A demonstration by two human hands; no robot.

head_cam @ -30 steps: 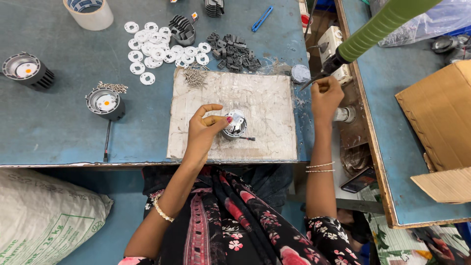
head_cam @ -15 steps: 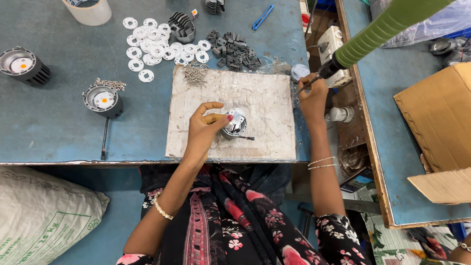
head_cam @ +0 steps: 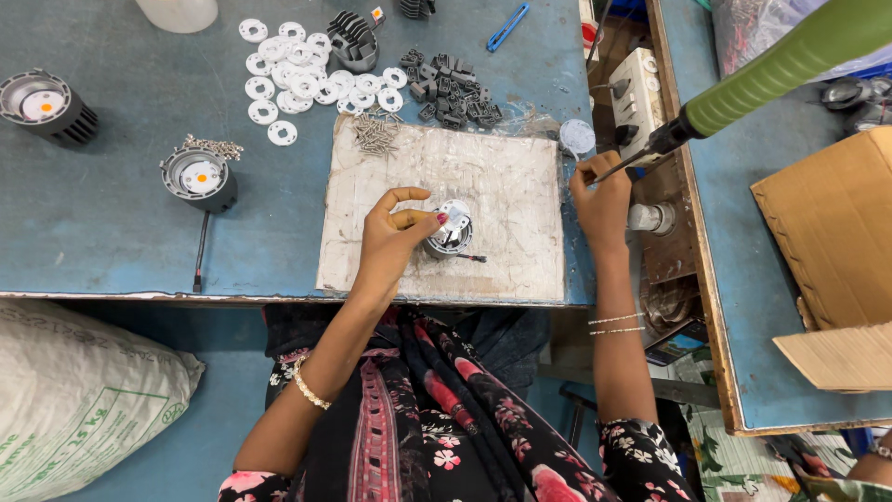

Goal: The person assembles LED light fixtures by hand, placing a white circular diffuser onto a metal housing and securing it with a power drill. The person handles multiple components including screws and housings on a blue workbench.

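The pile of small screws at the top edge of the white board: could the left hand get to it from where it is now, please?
Probably yes. The left hand rests on the small lamp part on the white board, and the screws lie just beyond it, with only bare board between. It would have to let go of the part first.

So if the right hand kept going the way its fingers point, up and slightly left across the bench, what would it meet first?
Probably the small white disc just beyond the right hand, at the white board's top right corner. Depth is unclear, so the hand might pass above it.
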